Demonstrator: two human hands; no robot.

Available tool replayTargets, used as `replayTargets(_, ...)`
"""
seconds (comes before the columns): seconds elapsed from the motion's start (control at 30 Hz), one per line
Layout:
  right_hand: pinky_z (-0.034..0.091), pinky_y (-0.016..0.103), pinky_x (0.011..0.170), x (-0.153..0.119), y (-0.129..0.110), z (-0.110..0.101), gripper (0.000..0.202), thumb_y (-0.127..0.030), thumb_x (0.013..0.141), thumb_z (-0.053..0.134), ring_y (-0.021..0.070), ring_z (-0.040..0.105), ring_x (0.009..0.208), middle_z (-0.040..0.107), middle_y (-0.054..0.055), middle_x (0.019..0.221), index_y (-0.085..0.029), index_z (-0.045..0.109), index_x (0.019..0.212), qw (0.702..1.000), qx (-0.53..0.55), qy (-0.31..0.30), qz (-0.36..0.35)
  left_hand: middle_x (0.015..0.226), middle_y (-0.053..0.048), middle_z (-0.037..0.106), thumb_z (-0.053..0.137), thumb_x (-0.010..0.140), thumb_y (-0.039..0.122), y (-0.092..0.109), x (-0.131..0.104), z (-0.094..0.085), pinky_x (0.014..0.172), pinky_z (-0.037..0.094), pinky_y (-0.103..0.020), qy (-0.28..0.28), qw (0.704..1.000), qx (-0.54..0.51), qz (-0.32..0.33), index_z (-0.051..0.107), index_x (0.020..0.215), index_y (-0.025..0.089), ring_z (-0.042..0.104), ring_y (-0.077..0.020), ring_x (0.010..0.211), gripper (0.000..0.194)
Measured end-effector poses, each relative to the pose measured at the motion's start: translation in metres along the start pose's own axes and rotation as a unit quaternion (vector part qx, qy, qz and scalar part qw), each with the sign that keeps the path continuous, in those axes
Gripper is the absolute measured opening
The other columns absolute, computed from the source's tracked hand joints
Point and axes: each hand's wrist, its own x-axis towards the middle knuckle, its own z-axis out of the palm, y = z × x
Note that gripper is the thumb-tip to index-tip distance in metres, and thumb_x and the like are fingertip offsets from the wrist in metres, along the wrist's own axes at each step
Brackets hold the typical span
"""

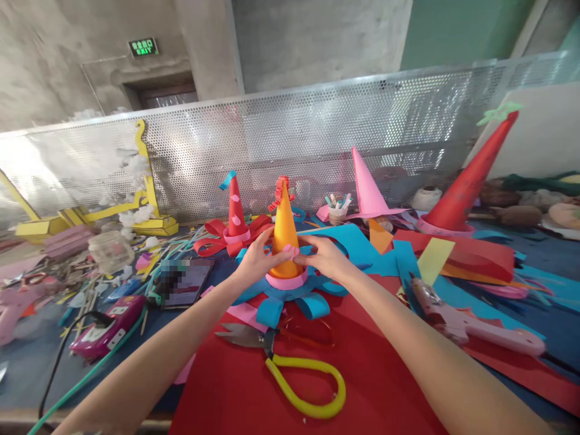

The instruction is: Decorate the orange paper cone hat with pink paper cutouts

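Observation:
Both hands close around an orange paper cone (284,225) standing upright in the middle. My left hand (257,260) grips its left side, and my right hand (322,255) holds it from the right. Between the fingers, a small pink paper piece (290,252) shows on the cone's front. Curled red paper (283,181) tops the cone. Around its foot runs a pink band (287,281), with looped blue strips (313,305) spreading outward. Scissors with yellow and red handles (312,412) lie nearer me on red paper (362,362).
A red cone (235,208) stands behind left, a pink cone (366,184) behind right. A taller red cone (471,175) leans at right, behind a pink glue gun (493,333). At left are a glass jar (111,251) and a purple power strip (109,326) with cables.

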Motion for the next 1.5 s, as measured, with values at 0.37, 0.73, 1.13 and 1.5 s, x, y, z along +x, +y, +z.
replayTargets(0.37,0.055,0.037,0.086,0.000,-0.001,0.002,0.046,-0.025,0.073,0.072,0.0257,0.066,0.106,0.069,0.008,0.123,-0.020,0.065,0.118,0.999,0.015,-0.013,0.030,0.126,-0.011,0.062,0.075,0.074,0.035,-0.005,-0.002,0.000,0.084,0.052,-0.038,0.001,1.000,-0.011,0.022,0.056,0.126,0.022,0.059,-0.0300,0.115,0.057)
replayTargets(0.73,0.043,0.029,0.060,-0.013,-0.015,0.008,0.023,-0.041,0.078,0.066,0.0164,0.054,0.064,0.060,-0.001,0.071,-0.021,0.055,0.074,0.996,-0.060,0.045,0.037,0.130,-0.012,0.060,0.071,0.078,0.038,-0.006,-0.004,0.000,0.090,0.050,-0.041,0.010,0.999,0.015,0.047,0.052,0.132,0.022,0.057,-0.0303,0.118,0.060)
replayTargets(1.13,0.043,0.029,0.060,-0.017,-0.039,0.007,0.029,-0.048,0.076,0.070,0.0178,0.059,0.067,0.062,0.000,0.071,-0.023,0.055,0.072,0.999,0.014,-0.006,0.040,0.119,-0.013,0.061,0.074,0.074,0.043,0.021,-0.028,-0.018,0.082,0.049,-0.037,0.059,0.998,0.003,0.007,0.054,0.118,0.018,0.058,-0.0258,0.110,0.055)
replayTargets(1.5,0.047,0.029,0.064,-0.020,-0.052,0.020,0.026,-0.043,0.073,0.074,0.0173,0.062,0.070,0.068,0.001,0.076,-0.020,0.062,0.080,0.997,0.029,-0.043,0.055,0.070,0.000,0.063,0.074,0.071,0.029,0.021,-0.041,-0.024,0.065,0.045,-0.026,0.003,0.978,-0.199,-0.057,0.064,0.080,0.014,0.057,-0.0111,0.065,0.020)
